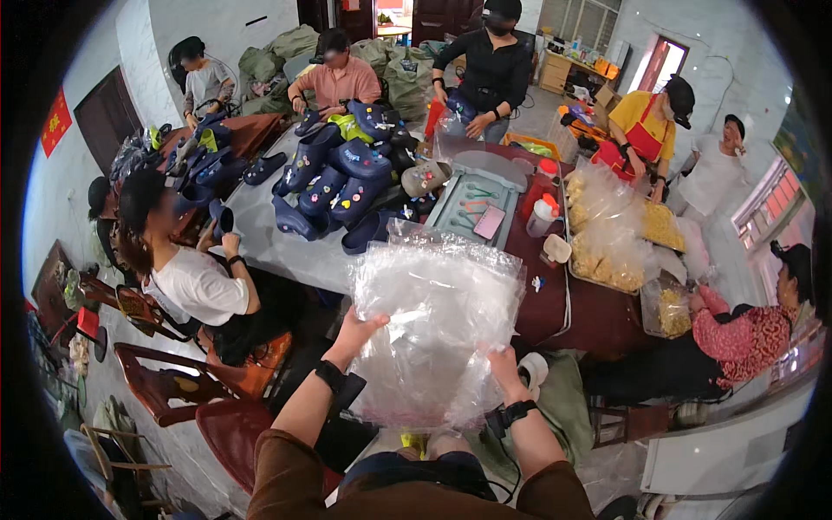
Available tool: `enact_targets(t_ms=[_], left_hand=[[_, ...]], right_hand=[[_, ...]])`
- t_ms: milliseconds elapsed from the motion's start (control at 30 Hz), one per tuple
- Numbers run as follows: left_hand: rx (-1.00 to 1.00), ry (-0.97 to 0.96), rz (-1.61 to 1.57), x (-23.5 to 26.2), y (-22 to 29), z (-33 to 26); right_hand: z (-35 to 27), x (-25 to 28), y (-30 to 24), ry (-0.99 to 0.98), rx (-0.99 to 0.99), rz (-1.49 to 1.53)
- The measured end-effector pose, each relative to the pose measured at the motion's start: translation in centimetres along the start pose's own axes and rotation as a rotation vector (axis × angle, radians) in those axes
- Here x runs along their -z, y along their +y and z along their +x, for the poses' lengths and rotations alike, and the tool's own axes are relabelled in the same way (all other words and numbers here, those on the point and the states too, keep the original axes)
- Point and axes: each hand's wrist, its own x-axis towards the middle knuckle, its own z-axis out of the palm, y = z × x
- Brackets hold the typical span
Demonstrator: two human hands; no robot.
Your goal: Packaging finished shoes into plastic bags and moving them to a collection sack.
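Between my two hands I hold up a stack of clear plastic bags [425, 321], wide and crinkled, in front of the table's near edge. My left hand [354, 336] grips the stack's left side, with the thumb lying over the front. At the lower right side, my right hand [503, 366] is closed on the bags' edge, its fingers partly hidden by the plastic. Just beyond the stack, a pile of navy blue clogs [334, 182] with small charms covers the grey table. Right of the pile stands a grey-green plastic tray [475, 195] with small tools and a pink card.
Red-capped bottles [543, 212] stand on the dark red table, beside metal trays of yellowish pieces [602, 225] under plastic. Several people work around the tables. A wooden chair [173, 381] is at my left, and a green sack [555, 416] lies on the floor at my right.
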Motion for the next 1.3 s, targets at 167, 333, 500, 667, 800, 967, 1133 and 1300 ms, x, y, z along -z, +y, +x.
enact_targets(t_ms=[167, 333, 500, 667, 800, 967, 1133, 1300], left_hand=[[-0.031, 0.01, 0.074, 0.7, -0.2, 8.3], [0.109, -0.004, 0.136, -2.5, 1.3, 17.7], [0.12, 0.027, 0.39, 0.3, -2.4, 25.3], [0.094, -0.02, 0.442, 1.4, -5.4, 30.0], [0.166, 0.201, 0.889, 0.9, -7.0, 31.0], [-0.224, 0.622, 1.516, -7.6, -3.8, 28.4], [0.07, -0.211, 0.75, -14.1, -5.5, 23.6], [-0.191, -0.347, 1.011, -16.7, -10.1, 24.8]], right_hand=[[8.4, -1.4, 2.7, 0.069, -0.059, 0.063], [17.8, 1.4, 10.4, 0.104, -0.091, 0.158], [23.8, -0.6, 14.8, 0.068, -0.329, 0.213], [26.0, -2.7, 15.1, 0.187, -0.313, 0.185], [26.1, -3.0, 17.4, 0.23, -0.282, 0.123], [26.3, -3.4, 17.3, 0.326, -0.232, 0.075], [25.8, -5.2, 13.9, 0.384, -0.359, -0.308], [26.0, -5.7, 14.3, 0.216, -0.213, -0.525]])
